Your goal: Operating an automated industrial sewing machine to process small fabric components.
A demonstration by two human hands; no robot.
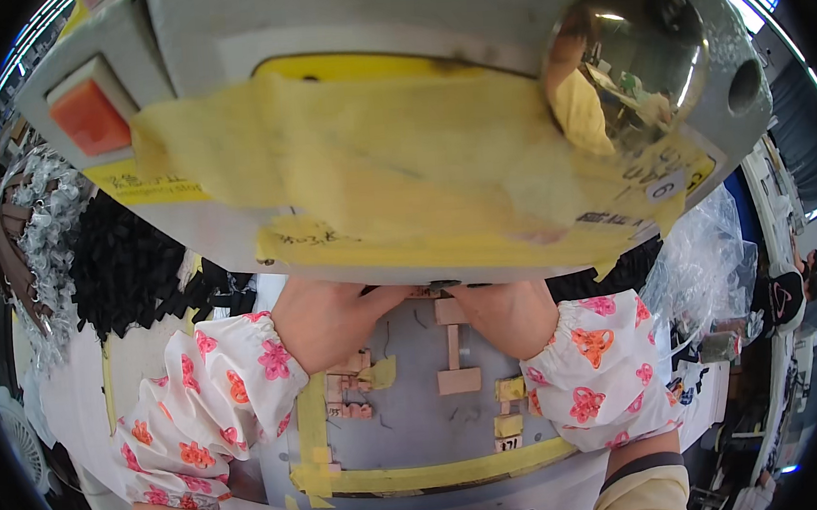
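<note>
Both my hands reach in under the large grey machine head (429, 7), which hides most of their fingers. From the left comes my left hand (326, 319), its back turned up. My right hand (509, 316) mirrors it on the other side, bent at the wrist. Whatever lies between the fingertips is hidden. Below the hands is a grey work plate (412, 435) with small beige pieces (459, 380) stuck on it and short dark thread ends scattered about. Flowered white sleeve covers (233, 386) sit on both forearms.
Yellow tape (443, 477) edges the plate. On the machine are an orange-red button (88, 116) and a shiny ball (627, 60). Black fabric pieces (130, 265) are heaped at left; clear plastic (698, 263) lies at right. A fan (19, 443) and another person (783, 300) are farther out.
</note>
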